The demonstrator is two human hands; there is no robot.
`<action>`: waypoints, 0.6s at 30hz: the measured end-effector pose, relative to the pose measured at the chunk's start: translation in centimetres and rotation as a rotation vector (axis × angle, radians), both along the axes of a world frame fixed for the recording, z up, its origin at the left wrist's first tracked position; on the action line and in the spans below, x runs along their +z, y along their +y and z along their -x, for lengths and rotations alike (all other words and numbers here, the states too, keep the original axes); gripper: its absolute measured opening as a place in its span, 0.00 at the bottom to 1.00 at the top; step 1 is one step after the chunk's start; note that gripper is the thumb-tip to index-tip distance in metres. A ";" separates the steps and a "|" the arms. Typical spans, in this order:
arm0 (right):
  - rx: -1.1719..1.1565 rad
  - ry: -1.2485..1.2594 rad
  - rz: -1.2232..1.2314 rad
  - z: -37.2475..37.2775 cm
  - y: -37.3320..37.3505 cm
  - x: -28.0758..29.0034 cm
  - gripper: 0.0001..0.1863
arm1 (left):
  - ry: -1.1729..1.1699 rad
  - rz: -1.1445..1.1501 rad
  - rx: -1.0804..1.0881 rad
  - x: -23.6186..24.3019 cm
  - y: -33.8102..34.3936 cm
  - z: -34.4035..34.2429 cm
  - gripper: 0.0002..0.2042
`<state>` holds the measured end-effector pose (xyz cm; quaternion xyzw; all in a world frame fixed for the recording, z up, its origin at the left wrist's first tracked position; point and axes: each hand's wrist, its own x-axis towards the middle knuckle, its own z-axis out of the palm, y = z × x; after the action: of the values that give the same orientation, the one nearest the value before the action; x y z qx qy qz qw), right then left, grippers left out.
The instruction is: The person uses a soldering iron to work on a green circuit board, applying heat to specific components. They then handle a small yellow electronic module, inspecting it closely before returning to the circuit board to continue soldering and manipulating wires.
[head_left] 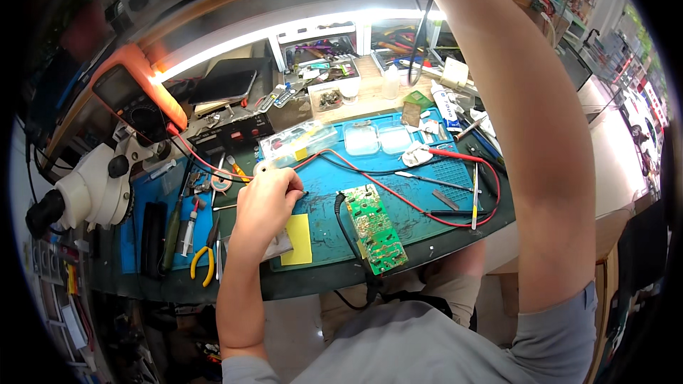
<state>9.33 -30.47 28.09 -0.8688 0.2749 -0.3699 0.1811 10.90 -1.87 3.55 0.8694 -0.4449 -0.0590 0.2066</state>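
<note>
My left hand [267, 195] is over the blue work mat [334, 242], its thumb and forefinger pinched together. A small dark tip shows by the fingertips, too little to name. Below the hand lie a yellow paper square [299, 238] and a pale flat piece partly covered by my wrist. To its right, a green circuit board [373, 227] lies solder side up near the bench's front edge, with a black cable beside it. My right arm [541, 135] reaches up and forward past the top of the picture, so the right hand is out of sight.
An orange-cased multimeter [131, 99] stands back left, its red and black leads crossing the mat. A white microscope [92, 185] juts in at left. Yellow-handled pliers [203, 264], a syringe [190, 231] and tweezers lie nearby. Clear plastic boxes [299, 141] sit behind the hand.
</note>
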 end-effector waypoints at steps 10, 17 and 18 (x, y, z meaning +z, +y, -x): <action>0.120 -0.055 -0.124 0.4 0.5 -1.1 0.18 | 0.030 -0.039 -0.002 0.0 0.2 -0.2 0.06; 0.246 -0.121 -0.267 1.4 1.0 -2.2 0.17 | 0.094 0.048 0.032 0.6 0.0 -0.1 0.06; 0.264 -0.134 -0.291 1.8 1.0 -2.2 0.17 | 0.126 0.055 0.019 0.8 -0.2 0.0 0.06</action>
<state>7.53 -29.49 25.85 -0.8354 0.1964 -0.3565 0.3694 10.93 -2.08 4.32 0.8623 -0.4241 -0.0994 0.2584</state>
